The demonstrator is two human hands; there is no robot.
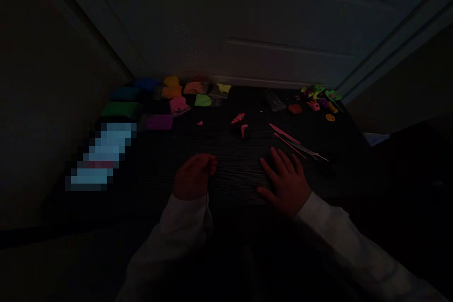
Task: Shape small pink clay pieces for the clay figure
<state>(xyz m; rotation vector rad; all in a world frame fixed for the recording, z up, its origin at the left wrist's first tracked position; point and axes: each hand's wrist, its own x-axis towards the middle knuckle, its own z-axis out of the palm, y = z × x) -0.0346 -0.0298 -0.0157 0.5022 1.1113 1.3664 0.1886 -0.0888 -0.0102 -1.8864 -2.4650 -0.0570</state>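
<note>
Spreading wide, my right hand [286, 180] is lying on or just over the black ribbed tabletop [235, 170]; my left hand [193, 177] is curling into a narrow fist, and I cannot tell whether it is holding anything. A plump green pack [120, 110] is resting back left. Beyond my right hand, metal scissors [311, 153] are lying beside a flat pink blade-shaped tool [283, 132] and a thin pink stick [288, 145]. Farther back, between my hands, a mottled pink oblong piece [238, 118] and a bent pink piece [243, 129] are sitting, a small pink lump [200, 123] lying leftward.
</note>
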